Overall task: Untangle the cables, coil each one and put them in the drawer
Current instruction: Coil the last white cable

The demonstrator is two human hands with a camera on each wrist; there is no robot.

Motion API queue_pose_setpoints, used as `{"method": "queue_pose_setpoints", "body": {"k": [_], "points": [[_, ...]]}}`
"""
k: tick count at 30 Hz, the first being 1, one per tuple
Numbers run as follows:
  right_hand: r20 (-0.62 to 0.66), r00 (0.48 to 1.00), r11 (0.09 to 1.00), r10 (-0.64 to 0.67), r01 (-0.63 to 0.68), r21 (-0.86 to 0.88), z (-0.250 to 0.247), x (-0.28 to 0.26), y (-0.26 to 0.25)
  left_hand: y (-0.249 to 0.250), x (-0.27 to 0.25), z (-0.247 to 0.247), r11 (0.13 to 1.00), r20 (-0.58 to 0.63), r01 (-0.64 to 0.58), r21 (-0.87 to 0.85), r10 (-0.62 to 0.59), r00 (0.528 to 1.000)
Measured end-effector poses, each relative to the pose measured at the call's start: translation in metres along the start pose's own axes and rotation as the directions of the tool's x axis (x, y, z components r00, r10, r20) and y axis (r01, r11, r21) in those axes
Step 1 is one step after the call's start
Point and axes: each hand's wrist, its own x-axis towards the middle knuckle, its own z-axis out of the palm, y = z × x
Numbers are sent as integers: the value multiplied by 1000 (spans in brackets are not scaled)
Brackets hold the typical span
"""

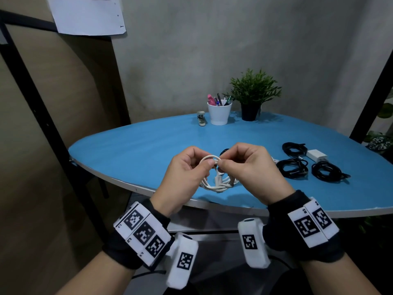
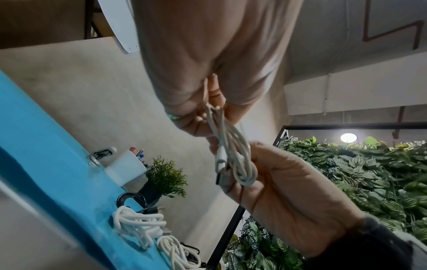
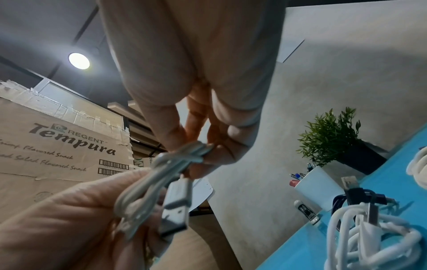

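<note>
Above the blue table [image 1: 131, 145], both hands pinch a white cable [image 1: 214, 184], coiling it; next, tucking its end.

a smooth white plastic-sheathed cable [image 1: 214, 184] ends in a shiny metal usb plug [image 3: 173, 222]; black cables [image 1: 294, 168] look matt and rubbery on a matt blue tabletop [image 1: 138, 150]; nearby, a glossy white pen cup [image 1: 219, 113] and taped brown cardboard [image 3: 46, 146].
</note>
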Motion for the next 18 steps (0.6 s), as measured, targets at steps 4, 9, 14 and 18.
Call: {"method": "queue_pose_setpoints", "body": {"k": [4,9,14,18], "points": [[-6,1000,1000,-1,1,-13,-4,2,0,2,-1,-1,998,-8,38,-59,-38,999],[-119,993,998,-12,20,59,-8,3,3,5,3,-4,988,21,108,-108,-107,994],[-158,987,995,-2,18,100,-6,4,7,2,3,-5,993,-79,116,8,-115,990],[-131,991,994,2,12,110,-6,3,6,4,4,-7,987,-77,150,-58,-155,985]]}}
